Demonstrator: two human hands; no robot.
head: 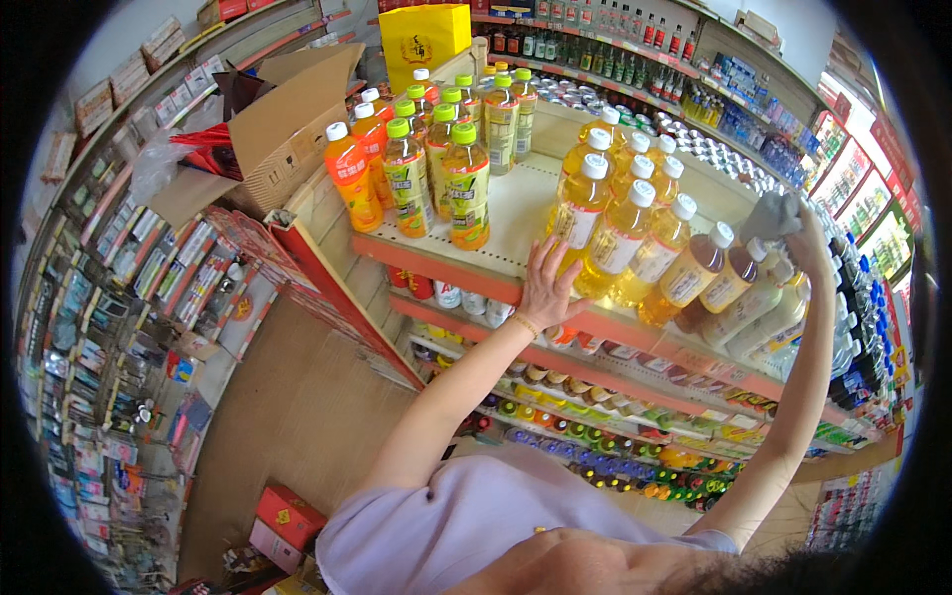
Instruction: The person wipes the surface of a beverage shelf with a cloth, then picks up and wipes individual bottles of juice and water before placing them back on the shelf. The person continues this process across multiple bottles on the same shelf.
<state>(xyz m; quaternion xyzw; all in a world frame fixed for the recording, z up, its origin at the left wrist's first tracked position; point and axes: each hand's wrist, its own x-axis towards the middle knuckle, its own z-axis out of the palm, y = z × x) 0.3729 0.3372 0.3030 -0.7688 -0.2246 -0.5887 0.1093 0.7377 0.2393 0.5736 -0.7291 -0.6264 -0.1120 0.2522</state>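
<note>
My left hand (548, 286) rests with spread fingers on the front edge of the top shelf (513, 279), its fingertips by a plastic bottle of yellow drink (576, 216). At the right, my right hand (807, 234) grips a bunched grey cloth (770, 216) above and behind the pale, white-capped bottles (758, 305). Bottles of amber and brown drink (688, 275) stand between the two hands. On the left part of the shelf stand green-capped bottles (466, 190) and orange drink bottles with white caps (353, 178).
An open cardboard box (290, 141) and a yellow paper bag (424, 44) stand behind at left. Lower shelves hold more bottles. A red box (290, 513) lies on the floor at lower left. Stocked shelving (126, 335) lines the left side.
</note>
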